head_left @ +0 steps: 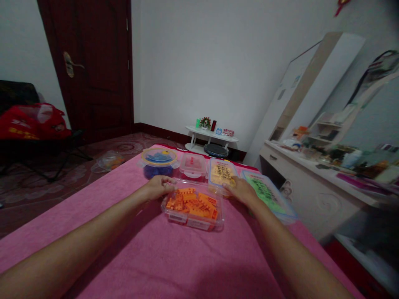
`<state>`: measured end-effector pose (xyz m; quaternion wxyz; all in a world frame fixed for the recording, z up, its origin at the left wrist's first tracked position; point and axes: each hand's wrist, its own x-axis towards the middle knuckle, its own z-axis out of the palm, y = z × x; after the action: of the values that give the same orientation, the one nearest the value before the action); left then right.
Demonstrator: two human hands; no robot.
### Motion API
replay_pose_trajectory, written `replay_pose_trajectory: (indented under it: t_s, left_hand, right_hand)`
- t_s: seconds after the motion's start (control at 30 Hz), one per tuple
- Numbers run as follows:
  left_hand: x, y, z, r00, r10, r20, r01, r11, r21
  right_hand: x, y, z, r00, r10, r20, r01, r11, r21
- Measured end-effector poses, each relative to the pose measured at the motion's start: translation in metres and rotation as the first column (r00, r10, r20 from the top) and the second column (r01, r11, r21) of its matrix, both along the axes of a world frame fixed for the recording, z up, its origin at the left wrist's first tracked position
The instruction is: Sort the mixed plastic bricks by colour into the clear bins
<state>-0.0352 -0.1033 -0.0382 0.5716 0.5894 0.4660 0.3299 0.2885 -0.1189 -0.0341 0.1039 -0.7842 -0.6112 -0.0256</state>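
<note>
A clear plastic box [196, 223] of orange building bricks [196, 203] sits on the pink cloth, right before me. My left hand [158, 187] grips its far left corner with bent fingers. At the far right corner, the fingers of my right hand [240, 190] close on the box's edge, close beside a yellow-filled container [220, 171]. I cannot tell whether the box is covered. Behind it stand a round tub [158, 166] with blue contents and a lidded container [192, 166] with pinkish-red contents. A green-filled container [264, 193] lies beyond my right wrist.
The pink cloth [149, 257] covers the table. On the floor at left lies a clear bag [110, 160] with colourful pieces. A red bag [34, 121] rests on a dark chair. A cluttered white dresser [305, 178] stands to the right, a low white shelf [195, 130] by the wall.
</note>
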Motion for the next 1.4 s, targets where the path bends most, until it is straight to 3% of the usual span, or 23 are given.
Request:
replay_pose_trajectory:
  t_s: [0.07, 0.17, 0.27, 0.37, 0.5, 0.57, 0.77, 0.83, 0.93, 1.03, 1.23, 1.3, 1.4]
  left_hand:
    - [0.001, -0.002, 0.000, 1.000, -0.003, 0.022, 0.003, 1.000, -0.003]
    - [0.002, -0.005, -0.001, 0.998, 0.000, 0.057, 0.001, 1.000, -0.018]
    - [0.000, -0.005, -0.004, 0.994, -0.021, 0.104, 0.024, 0.999, -0.032]
    - [-0.006, -0.002, -0.009, 0.980, -0.055, 0.194, 0.067, 0.996, -0.058]
    - [-0.016, 0.003, -0.013, 0.966, -0.037, 0.255, 0.067, 0.992, -0.111]
    - [-0.020, 0.004, -0.014, 0.966, -0.046, 0.255, 0.079, 0.989, -0.123]
    - [-0.018, 0.006, -0.018, 0.955, -0.023, 0.296, 0.064, 0.990, -0.129]
    - [-0.014, 0.006, -0.022, 0.956, 0.016, 0.293, 0.024, 0.991, -0.131]
    - [-0.008, 0.006, -0.028, 0.946, 0.062, 0.319, -0.024, 0.992, -0.122]
    - [-0.005, 0.006, -0.031, 0.932, 0.068, 0.356, -0.030, 0.993, -0.111]
    - [-0.010, 0.002, -0.023, 0.952, 0.025, 0.305, 0.021, 0.989, -0.146]
    - [-0.012, 0.001, -0.019, 0.968, -0.014, 0.249, 0.037, 0.995, -0.088]
    - [-0.012, 0.001, -0.014, 0.993, 0.003, 0.119, -0.016, 0.994, 0.108]
  right_hand:
    - [-0.001, 0.003, 0.007, 0.999, 0.003, 0.035, -0.002, 1.000, -0.031]
    - [-0.006, 0.009, 0.010, 0.992, 0.054, 0.110, -0.060, 0.997, 0.049]
    - [-0.009, 0.016, 0.002, 0.983, 0.184, 0.029, -0.185, 0.982, 0.039]
    - [-0.009, 0.016, -0.002, 0.975, 0.216, -0.057, -0.215, 0.976, 0.020]
    - [-0.027, -0.001, 0.006, 0.971, 0.199, -0.131, -0.150, 0.938, 0.311]
    - [-0.043, -0.016, 0.011, 0.956, 0.208, -0.206, -0.113, 0.912, 0.395]
    - [-0.071, -0.039, 0.002, 0.946, 0.202, -0.255, -0.149, 0.966, 0.213]
    - [-0.070, -0.035, -0.006, 0.914, 0.234, -0.330, -0.163, 0.960, 0.228]
    - [-0.066, -0.027, -0.017, 0.806, 0.316, -0.502, -0.181, 0.937, 0.299]
    - [-0.064, -0.025, -0.019, 0.739, 0.328, -0.589, -0.160, 0.934, 0.320]
    - [-0.055, -0.032, -0.008, 0.826, 0.231, -0.514, -0.136, 0.967, 0.216]
    - [-0.053, -0.035, -0.006, 0.871, 0.220, -0.440, -0.143, 0.969, 0.201]
    - [-0.058, -0.040, 0.004, 0.946, 0.178, -0.269, -0.104, 0.958, 0.267]
